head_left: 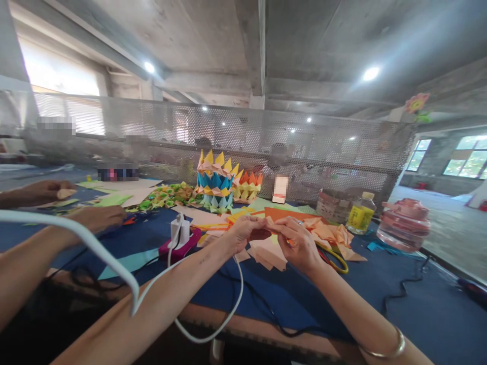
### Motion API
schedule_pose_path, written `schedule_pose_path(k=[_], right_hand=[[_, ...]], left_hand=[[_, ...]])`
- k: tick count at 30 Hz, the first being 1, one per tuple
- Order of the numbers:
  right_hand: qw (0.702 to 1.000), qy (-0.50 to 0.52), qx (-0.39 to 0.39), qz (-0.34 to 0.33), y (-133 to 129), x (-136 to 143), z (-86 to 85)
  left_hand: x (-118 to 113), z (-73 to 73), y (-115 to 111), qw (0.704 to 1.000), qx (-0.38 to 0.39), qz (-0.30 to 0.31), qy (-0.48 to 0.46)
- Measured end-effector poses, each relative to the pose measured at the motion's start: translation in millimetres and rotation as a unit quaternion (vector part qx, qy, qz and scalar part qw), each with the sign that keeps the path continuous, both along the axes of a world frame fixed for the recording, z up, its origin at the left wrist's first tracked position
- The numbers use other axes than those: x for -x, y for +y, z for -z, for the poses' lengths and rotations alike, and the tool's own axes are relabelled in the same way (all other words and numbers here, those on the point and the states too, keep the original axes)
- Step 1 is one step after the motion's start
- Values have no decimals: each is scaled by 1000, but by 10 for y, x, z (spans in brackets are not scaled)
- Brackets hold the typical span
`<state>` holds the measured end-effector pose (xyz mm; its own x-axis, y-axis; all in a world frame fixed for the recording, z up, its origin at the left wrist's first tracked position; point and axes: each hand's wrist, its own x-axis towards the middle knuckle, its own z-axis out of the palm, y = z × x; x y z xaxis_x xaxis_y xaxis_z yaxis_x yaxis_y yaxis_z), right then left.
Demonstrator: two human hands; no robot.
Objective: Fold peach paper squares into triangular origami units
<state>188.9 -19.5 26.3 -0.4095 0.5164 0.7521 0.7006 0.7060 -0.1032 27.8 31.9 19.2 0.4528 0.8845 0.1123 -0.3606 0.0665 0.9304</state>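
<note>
A yellow label [356, 219] is wrapping the bottle [368, 201], its print appearing too blurred to read. A pink jug [404, 224] is standing near it, to the right. The dark blue surface [437, 314] is carrying loose orange paper [338, 234], a heap of green and yellow paper pieces [169, 195] and colourful folded paper crowns [215, 183] with pointed tops. A magenta power strip [192, 241] is lying left of the middle, with a white charger [180, 230] sitting in it. Behind everything, a mesh partition [327, 139] is running across the room, where lamps [371, 74] are glowing on a grey ceiling [315, 45] and windows [467, 159] are letting in daylight at the right.

The left hand [245, 233] and right hand [297, 242] are meeting at the fingertips, both pinching a small peach paper piece [270, 223] above the surface. At the left, two other hands [101, 219] are working over paper scraps.
</note>
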Motion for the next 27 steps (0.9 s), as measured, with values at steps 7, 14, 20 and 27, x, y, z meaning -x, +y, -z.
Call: schedule_pose_path(k=[7,14,20,27], right_hand=[[974,168,138,63,38,46,38],[967,166,187,54,96,46,71],[968,179,163,66,78,64,62],[980,98,160,62,105,39,82]], left_hand=[[-65,17,-31,992,-77,-92,35],[-107,38,-65,980,-151,-94,84],[-98,70,-29,975,-174,-114,83],[-92,87,-17,970,-198,-103,95]])
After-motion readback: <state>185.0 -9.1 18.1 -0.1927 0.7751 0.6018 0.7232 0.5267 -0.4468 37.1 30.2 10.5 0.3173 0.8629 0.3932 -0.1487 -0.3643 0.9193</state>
